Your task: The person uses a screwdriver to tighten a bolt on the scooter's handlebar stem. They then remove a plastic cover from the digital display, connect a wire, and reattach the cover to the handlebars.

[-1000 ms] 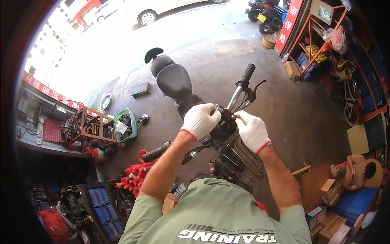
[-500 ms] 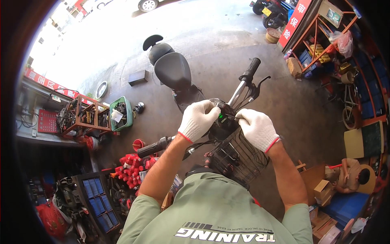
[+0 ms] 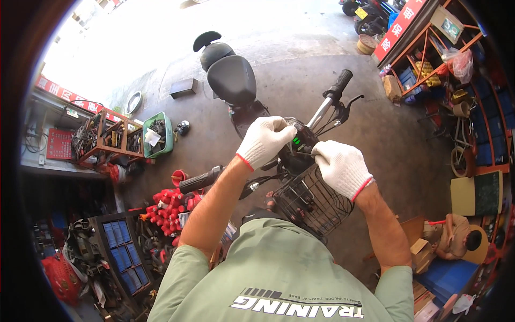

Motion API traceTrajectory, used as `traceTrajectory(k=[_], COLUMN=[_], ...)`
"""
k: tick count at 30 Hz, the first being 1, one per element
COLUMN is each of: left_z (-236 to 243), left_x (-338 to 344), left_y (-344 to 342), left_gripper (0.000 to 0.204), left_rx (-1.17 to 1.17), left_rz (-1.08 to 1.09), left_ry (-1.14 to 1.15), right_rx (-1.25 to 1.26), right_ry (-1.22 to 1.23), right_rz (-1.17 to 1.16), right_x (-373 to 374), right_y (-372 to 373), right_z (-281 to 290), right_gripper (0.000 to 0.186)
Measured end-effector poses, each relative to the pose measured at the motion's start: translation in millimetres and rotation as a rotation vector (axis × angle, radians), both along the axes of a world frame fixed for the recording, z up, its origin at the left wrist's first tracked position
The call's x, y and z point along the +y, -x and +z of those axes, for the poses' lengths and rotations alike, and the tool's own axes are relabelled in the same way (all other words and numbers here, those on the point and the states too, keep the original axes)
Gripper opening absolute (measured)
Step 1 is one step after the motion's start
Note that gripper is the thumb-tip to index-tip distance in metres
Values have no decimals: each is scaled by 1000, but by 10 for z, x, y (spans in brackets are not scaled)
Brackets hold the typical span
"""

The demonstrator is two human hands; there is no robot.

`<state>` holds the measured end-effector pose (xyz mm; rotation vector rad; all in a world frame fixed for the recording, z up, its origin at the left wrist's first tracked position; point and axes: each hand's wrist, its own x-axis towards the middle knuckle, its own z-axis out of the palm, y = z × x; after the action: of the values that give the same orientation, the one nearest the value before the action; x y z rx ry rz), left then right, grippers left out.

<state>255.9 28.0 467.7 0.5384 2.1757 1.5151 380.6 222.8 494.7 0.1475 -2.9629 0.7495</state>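
An electric scooter stands in front of me, with green lights lit on its small dark display (image 3: 296,141). My left hand (image 3: 265,141), in a white knit glove with a red cuff, is closed with its fingertips at the display's left edge. Whatever it pinches is hidden. On the display's right side my right hand (image 3: 342,167), gloved the same way, pinches a thin dark rod whose kind I cannot make out. A black wire basket (image 3: 310,203) hangs below the hands. The handlebar has a right grip (image 3: 340,83) with a brake lever (image 3: 352,102), and a left grip (image 3: 196,182).
Beyond the handlebar is the scooter's black seat (image 3: 232,80). To the left stand a green bin (image 3: 168,140) of parts, a tool rack (image 3: 119,135) and red parts (image 3: 166,206). A person (image 3: 453,236) sits at the lower right, below orange shelving (image 3: 424,51).
The view has shifted slightly, so the scooter's seat and right grip appear farther right. Both gloved hands stay at the display, my left a little higher in the picture. More green shows on the display.
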Motion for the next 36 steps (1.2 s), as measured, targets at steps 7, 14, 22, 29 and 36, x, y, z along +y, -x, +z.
traceTrajectory(k=[7,14,22,29,36], left_z=[-9,66,17,1,88], left_x=[-26,-68,-59,-59,-216], left_y=[1,52,111,193,124], left_gripper=[32,34,31,30,42], left_rx=[18,-33,-63,-90,12], left_rz=[10,-42,-50,-92,-55], left_ry=[-4,24,-10,-8,32], right_rx=[22,-11,-142,-240,-248], right_ry=[370,325,252,546,552], right_rz=[-177,-200,-221,-245,-256], right_x=[-154,-484,-563,-580,-525], right_y=[48,185,416,505,550], right_z=[49,-27,-66,-45,-111], right_gripper=[10,23,24,22,24])
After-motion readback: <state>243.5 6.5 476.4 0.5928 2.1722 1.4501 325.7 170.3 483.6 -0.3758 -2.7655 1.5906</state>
